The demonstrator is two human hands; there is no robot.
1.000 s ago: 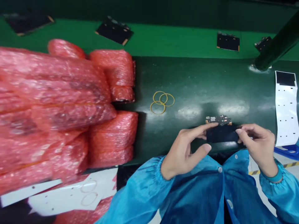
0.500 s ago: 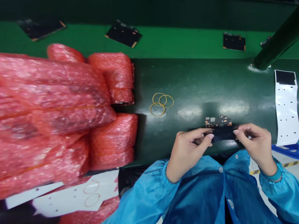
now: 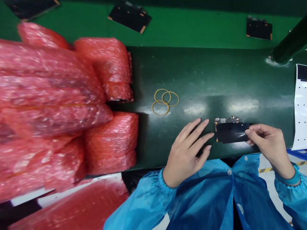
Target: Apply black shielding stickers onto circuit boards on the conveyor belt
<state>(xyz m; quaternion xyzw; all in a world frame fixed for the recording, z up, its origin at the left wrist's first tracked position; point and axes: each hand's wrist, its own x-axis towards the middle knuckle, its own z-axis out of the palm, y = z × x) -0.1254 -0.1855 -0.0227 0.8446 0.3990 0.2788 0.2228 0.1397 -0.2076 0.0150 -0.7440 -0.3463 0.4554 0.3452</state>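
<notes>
From my remote seat, the biggest mass in view is the red bubble wrap (image 3: 52, 105), heaped across the left side and hanging over the edge of the dark green mat (image 3: 199, 73). Beyond the mat runs a brighter green strip (image 3: 182, 38), with 3 black panels lying on it, the clearest being the middle one (image 3: 129, 16). A dark green post (image 3: 290, 46) crosses the upper right corner, and a white sheet (image 3: 301, 105) with black marks lies at the right edge. Blue sleeves (image 3: 141, 199) come in from the bottom.

On the mat, 3 rubber bands (image 3: 165, 101) lie overlapping. The board (image 3: 227, 120) sits near them, flat on the mat, with a black film (image 3: 231, 133) lying over most of it and a strip of components left showing along the far edge.

My left hand (image 3: 188, 153) is spread open, fingers just beside the board and not touching it. My right hand (image 3: 270, 143) pinches the film's right end between thumb and fingers.

I judge the board light, stiff and fragile, best held by its bare edges. The film looks thin and slick, easiest to take at that right end.
</notes>
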